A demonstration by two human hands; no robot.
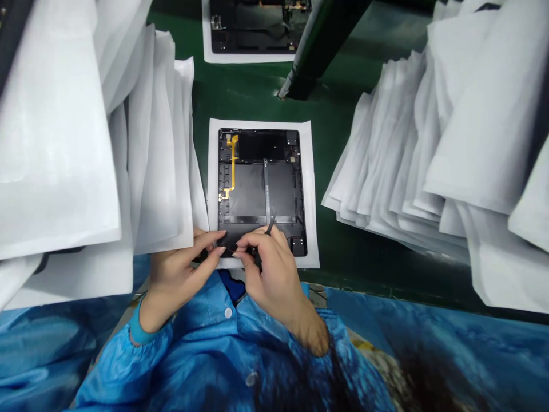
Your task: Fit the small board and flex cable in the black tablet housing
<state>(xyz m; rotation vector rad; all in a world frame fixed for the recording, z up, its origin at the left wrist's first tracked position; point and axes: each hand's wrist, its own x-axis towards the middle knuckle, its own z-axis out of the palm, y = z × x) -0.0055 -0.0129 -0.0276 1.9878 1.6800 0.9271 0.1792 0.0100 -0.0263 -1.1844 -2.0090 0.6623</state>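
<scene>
Tablet housing (246, 189), opened, lay on a white foam sheet (311, 194), probably against scratches, on the green table (257, 94). The right hand (274, 266) held dark tweezers (270, 226) tucked aside, presumably freeing its fingertips; the left hand (186, 263) made a narrow grip at the near edge, whether on anything could not be told. No lettering was legible.

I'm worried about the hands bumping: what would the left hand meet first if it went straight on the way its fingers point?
Likely the right hand, whose fingers face the left hand across a small gap; their relative height is unclear.
</scene>
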